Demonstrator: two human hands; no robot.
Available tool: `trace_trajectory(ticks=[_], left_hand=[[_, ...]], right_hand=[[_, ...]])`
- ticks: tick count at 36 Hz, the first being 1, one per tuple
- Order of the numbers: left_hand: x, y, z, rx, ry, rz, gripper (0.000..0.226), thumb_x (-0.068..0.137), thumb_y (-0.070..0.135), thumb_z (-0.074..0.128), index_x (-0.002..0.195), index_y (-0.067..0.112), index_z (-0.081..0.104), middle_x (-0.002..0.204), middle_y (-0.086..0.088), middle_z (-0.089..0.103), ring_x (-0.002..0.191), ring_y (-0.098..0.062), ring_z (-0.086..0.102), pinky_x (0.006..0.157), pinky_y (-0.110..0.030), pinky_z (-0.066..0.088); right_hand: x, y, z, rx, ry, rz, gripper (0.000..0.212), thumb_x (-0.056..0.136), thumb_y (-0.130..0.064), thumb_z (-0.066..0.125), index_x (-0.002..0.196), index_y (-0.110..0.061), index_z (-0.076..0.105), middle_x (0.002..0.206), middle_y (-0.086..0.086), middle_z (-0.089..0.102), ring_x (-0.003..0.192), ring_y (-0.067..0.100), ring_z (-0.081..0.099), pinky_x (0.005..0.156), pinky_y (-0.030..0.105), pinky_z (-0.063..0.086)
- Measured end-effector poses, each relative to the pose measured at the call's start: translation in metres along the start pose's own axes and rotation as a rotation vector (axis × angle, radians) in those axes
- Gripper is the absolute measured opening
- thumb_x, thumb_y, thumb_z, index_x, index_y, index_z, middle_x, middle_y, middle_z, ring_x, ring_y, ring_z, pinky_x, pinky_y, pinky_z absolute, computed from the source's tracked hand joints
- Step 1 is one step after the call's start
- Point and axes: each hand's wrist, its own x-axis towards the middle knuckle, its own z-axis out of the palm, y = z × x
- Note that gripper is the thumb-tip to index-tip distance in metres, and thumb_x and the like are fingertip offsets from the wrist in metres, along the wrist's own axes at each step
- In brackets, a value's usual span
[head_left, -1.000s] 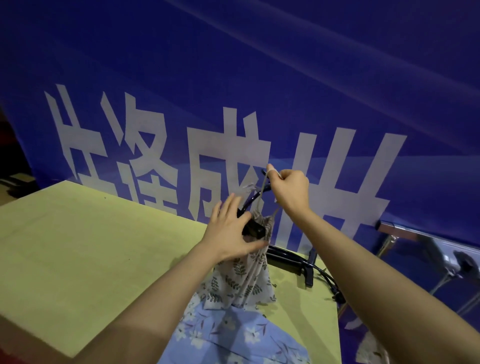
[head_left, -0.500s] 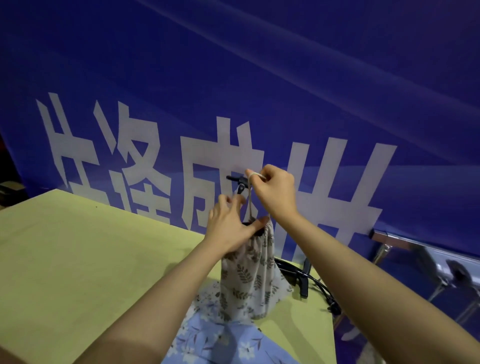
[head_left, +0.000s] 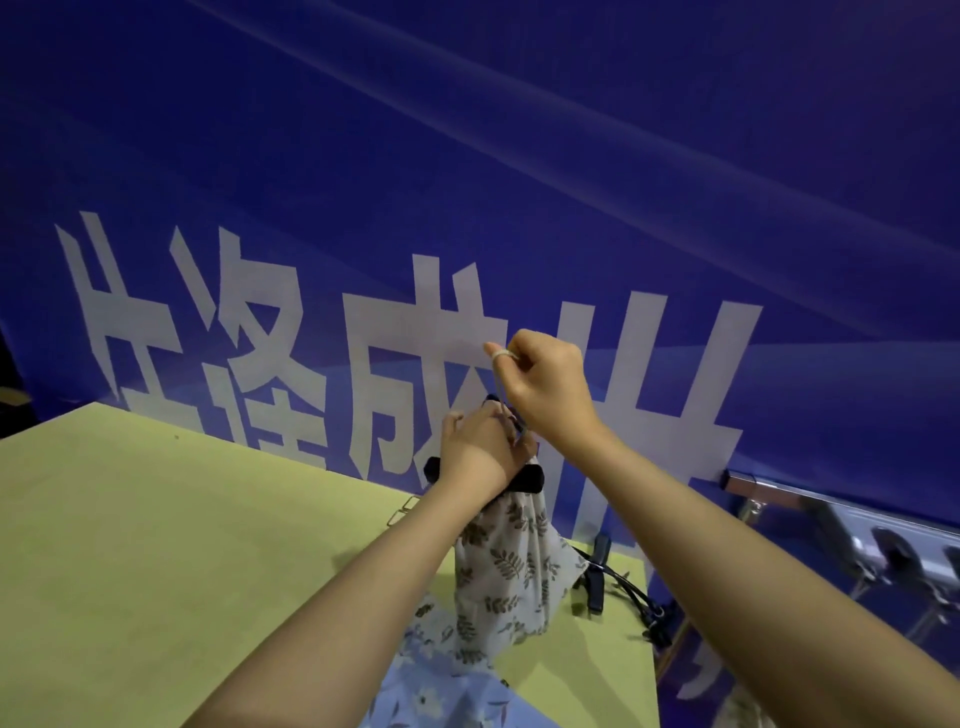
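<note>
1. A cream dress (head_left: 509, 577) with a brown leaf print hangs bunched from a black hanger (head_left: 529, 479). It is held up over the right end of a yellow-green table (head_left: 156, 519).
2. The left hand (head_left: 480, 452) curls its fingers round the hanger's middle.
3. The right hand (head_left: 550, 387), just above, grips a thin pale strap (head_left: 500, 387), looped over one finger and taut.
4. The dress reaches down to a blue floral cloth (head_left: 431, 691).
5. Behind, a blue banner (head_left: 467, 156) bears large white Chinese characters, partly hidden; I cannot read them surely.

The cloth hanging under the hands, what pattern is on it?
Small brown leafy sprigs all over the pale cloth. The head view shows it best.
</note>
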Motion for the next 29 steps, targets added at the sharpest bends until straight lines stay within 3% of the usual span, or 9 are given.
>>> trace_trajectory(ticks=[5,7,9,11,12,15,19,24,29], left_hand=[[-0.001,-0.003,-0.002,0.133,-0.051,0.032,0.034,0.095,0.039,0.04,0.091,0.017,0.066,0.116,0.006,0.063,0.112,-0.012,0.055,0.116,-0.034,0.01],[-0.002,-0.003,-0.001,0.129,-0.082,0.013,0.034,0.095,0.039,0.04,0.09,0.018,0.066,0.114,0.004,0.067,0.111,-0.012,0.058,0.118,-0.034,0.007],[-0.003,-0.001,0.0,0.115,-0.102,-0.005,0.031,0.094,0.038,0.04,0.085,0.019,0.063,0.095,0.002,0.069,0.101,-0.015,0.06,0.119,-0.034,0.008],[-0.005,0.002,-0.002,0.112,-0.078,0.002,0.029,0.092,0.036,0.041,0.075,0.019,0.058,0.07,0.003,0.059,0.087,-0.018,0.059,0.119,-0.034,0.01],[-0.007,0.002,-0.002,0.116,-0.057,0.007,0.028,0.092,0.035,0.043,0.074,0.019,0.057,0.068,0.003,0.056,0.086,-0.019,0.059,0.119,-0.033,0.01],[-0.008,-0.004,0.002,0.149,0.029,0.054,0.021,0.09,0.034,0.047,0.077,0.019,0.054,0.082,-0.002,0.064,0.088,-0.02,0.062,0.118,-0.032,0.014],[-0.008,-0.008,0.01,0.151,0.076,0.05,0.017,0.088,0.033,0.05,0.085,0.018,0.057,0.085,-0.001,0.065,0.074,-0.019,0.056,0.113,-0.036,0.026],[-0.012,-0.004,0.009,0.18,0.027,-0.014,0.027,0.087,0.039,0.052,0.1,0.015,0.053,0.091,-0.002,0.066,0.076,-0.022,0.052,0.089,-0.036,0.036],[-0.017,-0.002,0.016,0.227,-0.02,-0.087,0.036,0.089,0.041,0.047,0.112,0.014,0.051,0.104,-0.005,0.067,0.098,-0.027,0.063,0.09,-0.039,0.04]], right_hand=[[0.004,-0.001,-0.013,-0.102,0.094,-0.098,0.033,0.089,-0.017,0.062,0.063,-0.014,0.041,0.055,-0.004,0.037,0.047,0.013,0.033,0.042,0.033,0.036],[0.006,-0.001,-0.017,-0.152,0.118,-0.152,0.033,0.087,-0.017,0.064,0.061,-0.012,0.044,0.054,-0.001,0.04,0.045,0.013,0.034,0.04,0.032,0.035],[0.006,-0.001,-0.019,-0.178,0.145,-0.13,0.034,0.086,-0.019,0.065,0.059,-0.009,0.046,0.052,0.002,0.042,0.044,0.014,0.034,0.039,0.033,0.035],[0.004,0.0,-0.022,-0.106,0.186,0.027,0.04,0.087,-0.023,0.064,0.056,-0.011,0.043,0.049,0.002,0.04,0.045,0.017,0.034,0.042,0.037,0.037],[0.004,0.0,-0.023,-0.04,0.199,0.139,0.044,0.088,-0.026,0.064,0.054,-0.014,0.04,0.048,0.001,0.039,0.045,0.017,0.034,0.044,0.039,0.038],[0.001,0.002,-0.025,0.13,0.229,0.423,0.054,0.087,-0.034,0.064,0.048,-0.019,0.03,0.045,-0.003,0.031,0.047,0.017,0.031,0.052,0.043,0.043],[-0.001,0.001,-0.028,0.294,0.231,0.563,0.055,0.084,-0.039,0.066,0.046,-0.016,0.033,0.043,0.0,0.03,0.048,0.021,0.033,0.058,0.05,0.052],[-0.007,-0.002,-0.029,0.283,0.221,0.497,0.055,0.086,-0.033,0.066,0.047,-0.018,0.031,0.044,-0.003,0.029,0.045,0.013,0.027,0.054,0.035,0.038],[-0.013,-0.001,-0.035,0.063,0.144,0.297,0.052,0.084,-0.035,0.069,0.049,-0.02,0.033,0.044,-0.007,0.031,0.047,0.015,0.029,0.05,0.04,0.041]])
